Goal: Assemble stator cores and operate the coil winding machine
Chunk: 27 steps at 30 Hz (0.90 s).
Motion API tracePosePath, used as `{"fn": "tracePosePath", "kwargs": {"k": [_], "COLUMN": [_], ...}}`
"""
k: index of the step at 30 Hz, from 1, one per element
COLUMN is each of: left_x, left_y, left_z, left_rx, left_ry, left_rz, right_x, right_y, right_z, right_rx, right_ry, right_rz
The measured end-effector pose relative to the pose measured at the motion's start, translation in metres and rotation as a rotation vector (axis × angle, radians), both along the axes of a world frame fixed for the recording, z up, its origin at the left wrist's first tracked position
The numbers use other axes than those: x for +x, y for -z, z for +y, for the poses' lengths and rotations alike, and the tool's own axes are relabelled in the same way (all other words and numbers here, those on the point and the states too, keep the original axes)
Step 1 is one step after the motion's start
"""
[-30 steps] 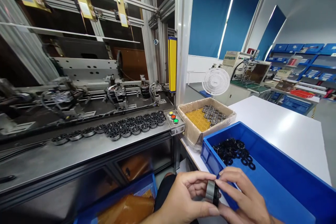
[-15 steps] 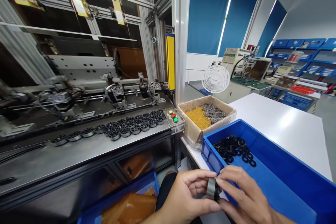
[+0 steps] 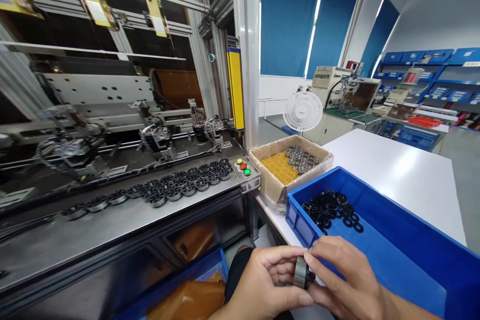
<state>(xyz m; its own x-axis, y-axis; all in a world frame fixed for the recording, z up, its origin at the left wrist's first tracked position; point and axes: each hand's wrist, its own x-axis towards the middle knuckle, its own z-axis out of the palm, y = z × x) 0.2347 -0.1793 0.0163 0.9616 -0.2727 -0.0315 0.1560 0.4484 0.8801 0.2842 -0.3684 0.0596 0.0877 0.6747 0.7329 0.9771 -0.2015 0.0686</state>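
Note:
A metal ring with black parts on its right side [image 3: 301,272] is held upright between both hands, low in the view. My left hand [image 3: 268,280] closes on it from the left, thumb below and fingers above. The fingertips of my right hand [image 3: 345,272] press at its right side and partly hide the black parts. Behind my right hand, a blue bin [image 3: 386,200] holds a heap of black ring-shaped parts [image 3: 330,210]. Rows of similar ring assemblies [image 3: 176,185] stand on the metal bench [image 3: 123,235] at the left.
A plastic-lined carton [image 3: 272,190] of grey parts sits behind the blue bin, near a white fan [image 3: 303,111]. A button box [image 3: 247,175] stands at the bench's right end. Machinery [image 3: 157,135] fills the left, and a white table [image 3: 393,165] the right.
The view has turned slightly, shifting the surroundings left. Both hands stay on the ring, with the right fingers moved a little around its right side.

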Motion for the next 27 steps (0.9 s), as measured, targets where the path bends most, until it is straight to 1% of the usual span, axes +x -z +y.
{"fn": "tracePosePath", "kwargs": {"k": [3,5,6,8,10,11,12,13,15,17,19,20,22,24,26,27], "left_x": [-0.003,-0.007,-0.008,-0.008,-0.002,0.003,0.008,0.013,0.021,0.022,0.018,0.015,0.009,0.004,0.003,0.004], "left_y": [0.003,0.003,0.002,0.0,-0.001,0.0,0.0,0.001,0.003,0.003,0.001,0.0,-0.002,-0.003,-0.003,-0.002], "left_z": [-0.003,-0.004,-0.003,0.001,0.008,0.012,0.015,0.018,0.021,0.021,0.019,0.018,0.018,0.02,0.023,0.025], "left_rx": [0.05,0.105,0.139,0.235,0.343,0.386,0.411,0.416,0.411,0.458,0.587,0.66,0.765,0.792,0.736,0.663], "left_ry": [0.002,-0.015,-0.04,-0.121,-0.187,-0.201,-0.205,-0.202,-0.212,-0.251,-0.297,-0.313,-0.338,-0.373,-0.387,-0.375], "left_rz": [-0.055,-0.129,-0.17,-0.239,-0.246,-0.222,-0.191,-0.162,-0.144,-0.205,-0.322,-0.392,-0.503,-0.533,-0.5,-0.46], "right_x": [-0.003,0.005,0.013,0.038,0.068,0.083,0.095,0.105,0.117,0.121,0.122,0.122,0.123,0.126,0.132,0.138], "right_y": [0.0,-0.003,-0.005,-0.008,-0.005,0.001,0.01,0.022,0.051,0.081,0.105,0.115,0.127,0.133,0.131,0.128], "right_z": [0.003,0.002,-0.002,-0.015,-0.037,-0.049,-0.06,-0.07,-0.085,-0.09,-0.089,-0.087,-0.083,-0.081,-0.081,-0.083], "right_rx": [-0.017,-0.023,-0.014,0.029,0.053,0.028,-0.01,-0.057,-0.131,-0.16,-0.166,-0.171,-0.191,-0.229,-0.287,-0.322], "right_ry": [-0.007,0.003,0.04,0.189,0.384,0.45,0.486,0.502,0.526,0.578,0.658,0.699,0.769,0.821,0.856,0.869], "right_rz": [0.012,0.051,0.092,0.195,0.29,0.324,0.348,0.375,0.423,0.471,0.526,0.558,0.627,0.693,0.738,0.751]}}
